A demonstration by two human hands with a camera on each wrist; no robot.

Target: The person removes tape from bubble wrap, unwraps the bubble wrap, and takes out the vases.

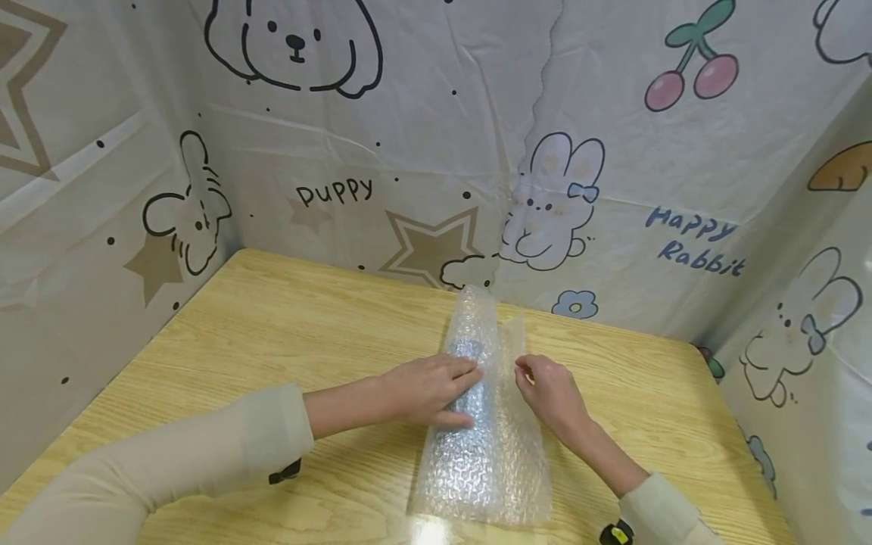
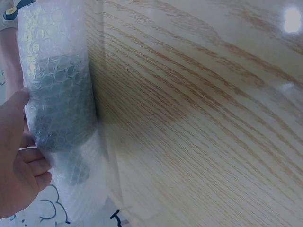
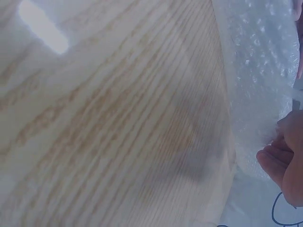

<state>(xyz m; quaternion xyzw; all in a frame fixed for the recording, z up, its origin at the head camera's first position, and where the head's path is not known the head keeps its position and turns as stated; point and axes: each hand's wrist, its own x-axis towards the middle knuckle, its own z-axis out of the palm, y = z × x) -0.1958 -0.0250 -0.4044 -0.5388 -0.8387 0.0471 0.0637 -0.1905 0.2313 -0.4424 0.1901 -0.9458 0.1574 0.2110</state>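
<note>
Bubble wrap (image 1: 487, 446) is being held around a dark cylinder (image 2: 61, 109), its long axis running away from the person on the table (image 1: 272, 333). The roll is being pressed by the left hand (image 1: 429, 387); the free edge is being pinched by the right hand (image 1: 548, 390), just beside it.

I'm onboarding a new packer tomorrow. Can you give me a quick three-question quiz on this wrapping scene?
1. True or false: the left hand rests on the dark object rolled in bubble wrap.
2. What does the right hand pinch? A) the wrap's free edge B) a tape roll C) the curtain
3. What surface lies under the wrap?

Key: 1 true; 2 A; 3 the wooden table.
</note>
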